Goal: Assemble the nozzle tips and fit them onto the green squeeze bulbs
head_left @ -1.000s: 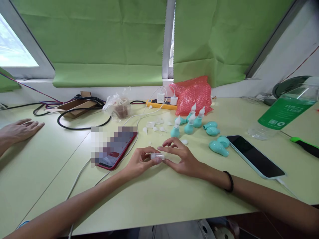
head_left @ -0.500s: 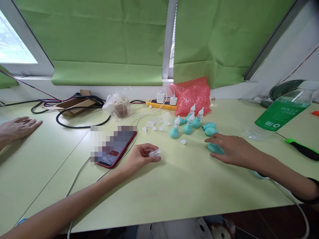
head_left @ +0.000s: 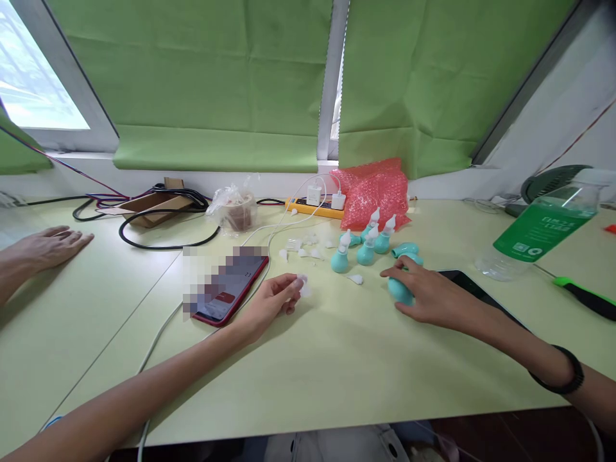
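Two-handed at desk: pinching clear plastic tip in L hand, held off surface, R hand clamped over loose teal bulb, nr three assembled aspirators stood upright.

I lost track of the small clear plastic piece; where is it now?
Head view, centre: the clear plastic piece is pinched by the left hand, just right of the red phone, left of the teal bulb gripped by the right hand.
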Available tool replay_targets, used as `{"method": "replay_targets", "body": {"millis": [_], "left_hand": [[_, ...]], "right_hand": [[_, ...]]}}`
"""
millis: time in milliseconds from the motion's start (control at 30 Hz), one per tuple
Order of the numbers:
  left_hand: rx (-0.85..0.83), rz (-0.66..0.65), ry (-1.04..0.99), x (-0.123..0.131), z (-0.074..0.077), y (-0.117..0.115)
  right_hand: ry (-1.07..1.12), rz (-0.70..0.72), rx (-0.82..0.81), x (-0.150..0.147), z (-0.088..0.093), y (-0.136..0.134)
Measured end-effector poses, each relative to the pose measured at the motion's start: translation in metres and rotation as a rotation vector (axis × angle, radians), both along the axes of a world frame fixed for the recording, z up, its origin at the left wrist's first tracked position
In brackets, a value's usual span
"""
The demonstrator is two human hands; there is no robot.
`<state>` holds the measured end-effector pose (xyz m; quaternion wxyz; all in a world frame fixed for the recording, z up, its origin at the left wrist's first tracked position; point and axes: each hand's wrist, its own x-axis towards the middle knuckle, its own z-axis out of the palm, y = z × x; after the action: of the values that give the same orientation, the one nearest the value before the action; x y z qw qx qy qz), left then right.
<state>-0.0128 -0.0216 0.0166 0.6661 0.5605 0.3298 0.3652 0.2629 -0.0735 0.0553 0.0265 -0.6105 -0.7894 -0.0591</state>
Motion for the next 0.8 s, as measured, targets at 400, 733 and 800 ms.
{"method": "replay_targets", "body": {"millis": [400, 733, 800], "left_hand": [[-0.11, -0.057, -0.099, -0.004, 0.002, 0.002], [-0.168, -0.063, -0.11, -0.004, 0.0, 0.008], [-0.17, -0.083, -0.062, -0.004, 0.001, 0.008]], "right_hand": [[1.329, 0.186, 0.092, -0.101, -0.035, 0.029], [1.559, 0.148, -0.18, -0.103, -0.049, 0.028], [1.578, 0.147, -0.197, -0.102, -0.048, 0.027]]}}
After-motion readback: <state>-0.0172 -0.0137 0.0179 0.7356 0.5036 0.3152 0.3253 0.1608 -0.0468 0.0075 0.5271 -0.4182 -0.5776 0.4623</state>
